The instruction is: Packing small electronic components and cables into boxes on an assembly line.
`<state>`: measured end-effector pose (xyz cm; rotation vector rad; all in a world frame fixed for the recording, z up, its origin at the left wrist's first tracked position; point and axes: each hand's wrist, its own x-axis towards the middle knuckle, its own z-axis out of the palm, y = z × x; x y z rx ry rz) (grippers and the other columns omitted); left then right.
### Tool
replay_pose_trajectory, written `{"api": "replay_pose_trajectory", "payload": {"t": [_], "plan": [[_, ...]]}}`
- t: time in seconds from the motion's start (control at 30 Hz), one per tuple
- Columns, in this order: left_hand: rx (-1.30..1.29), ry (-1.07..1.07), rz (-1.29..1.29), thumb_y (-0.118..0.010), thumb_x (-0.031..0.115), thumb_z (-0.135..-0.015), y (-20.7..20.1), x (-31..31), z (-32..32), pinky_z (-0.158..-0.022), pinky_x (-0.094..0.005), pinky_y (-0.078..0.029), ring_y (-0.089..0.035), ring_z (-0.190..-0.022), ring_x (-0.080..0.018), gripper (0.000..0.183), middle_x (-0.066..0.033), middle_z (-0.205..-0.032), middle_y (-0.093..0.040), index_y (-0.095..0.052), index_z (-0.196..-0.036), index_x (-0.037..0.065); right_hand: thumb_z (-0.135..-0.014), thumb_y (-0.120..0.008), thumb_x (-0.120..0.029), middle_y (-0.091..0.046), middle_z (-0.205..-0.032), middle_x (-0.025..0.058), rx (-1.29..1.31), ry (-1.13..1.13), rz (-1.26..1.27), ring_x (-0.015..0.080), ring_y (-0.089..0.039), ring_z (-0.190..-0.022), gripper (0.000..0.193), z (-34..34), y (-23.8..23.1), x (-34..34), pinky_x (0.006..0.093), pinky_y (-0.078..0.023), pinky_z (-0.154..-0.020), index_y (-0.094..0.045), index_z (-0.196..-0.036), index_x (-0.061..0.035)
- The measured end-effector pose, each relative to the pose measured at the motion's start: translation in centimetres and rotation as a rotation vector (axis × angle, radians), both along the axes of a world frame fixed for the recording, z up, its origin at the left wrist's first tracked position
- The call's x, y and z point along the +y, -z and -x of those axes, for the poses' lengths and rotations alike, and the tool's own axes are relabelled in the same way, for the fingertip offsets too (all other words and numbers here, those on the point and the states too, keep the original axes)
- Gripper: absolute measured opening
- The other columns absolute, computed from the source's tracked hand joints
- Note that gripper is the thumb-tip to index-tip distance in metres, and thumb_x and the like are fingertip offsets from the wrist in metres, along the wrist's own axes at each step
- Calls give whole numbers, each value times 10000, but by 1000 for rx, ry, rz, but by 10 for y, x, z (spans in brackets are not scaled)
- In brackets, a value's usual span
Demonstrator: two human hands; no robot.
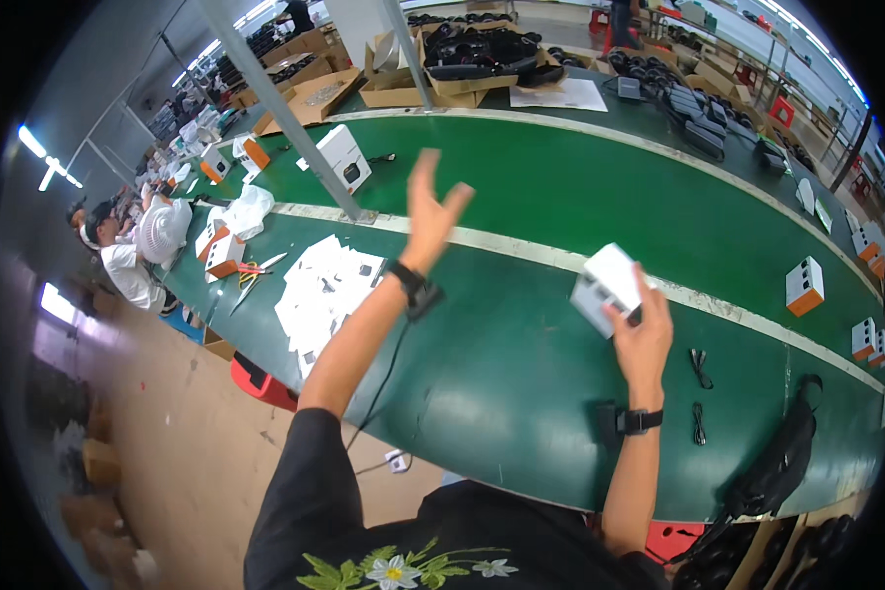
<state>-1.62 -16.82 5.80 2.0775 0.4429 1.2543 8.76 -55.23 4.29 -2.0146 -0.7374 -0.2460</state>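
My left hand (430,218) is raised over the near edge of the green belt, fingers spread and nothing in them. In my right hand (645,339) is a small white box (596,307), gripped at its right side above the border strip. Part of the box is hidden by the fingers. Below my left hand lies a spread pile of white paper sheets (314,285). To the right of my right hand, two coiled black cables, an upper cable (700,368) and a lower cable (699,425), rest on the green table (501,393).
Scissors (251,280) and orange-and-white boxes (224,256) sit left of the papers. A metal post (295,128) rises beside a larger white box (346,157). At right are a black bag (778,457) and another orange-and-white box (804,287). Other people (133,261) work at far left.
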Motion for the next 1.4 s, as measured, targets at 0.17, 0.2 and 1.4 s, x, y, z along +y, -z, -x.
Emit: {"api": "replay_pose_trajectory", "payload": {"t": [0.17, 0.2, 1.4], "plan": [[190, -1188, 126, -1064, 465, -696, 28, 207, -13, -1338, -585, -274, -386, -1581, -550, 1527, -360, -1738, -346, -95, -1709, -140, -927, -919, -303, -690, -1144, 120, -158, 520, 56, 329, -710, -934, 738, -127, 39, 25, 500, -589, -855, -643, -1607, -225], [66, -954, 346, -1093, 360, -667, 40, 184, -52, -1352, -559, -283, -349, -1609, -549, 1517, -368, -1773, -281, -97, -1711, -110, -936, -911, -317, -683, -1166, 124, -188, 662, 127, 343, -717, -949, 755, -159, 44, -11, 511, -591, -865, -617, -1628, -251], [716, -278, -215, -781, 171, -959, 46, 157, -73, -1101, -530, -582, -673, -1334, -417, 414, -191, -1377, -751, -764, -1365, 96, -760, -936, -200, -698, -1388, 135, 626, -404, -206, 252, -674, -1298, 878, -19, 39, 1, 407, -523, -1142, -515, -1509, -16]]}}
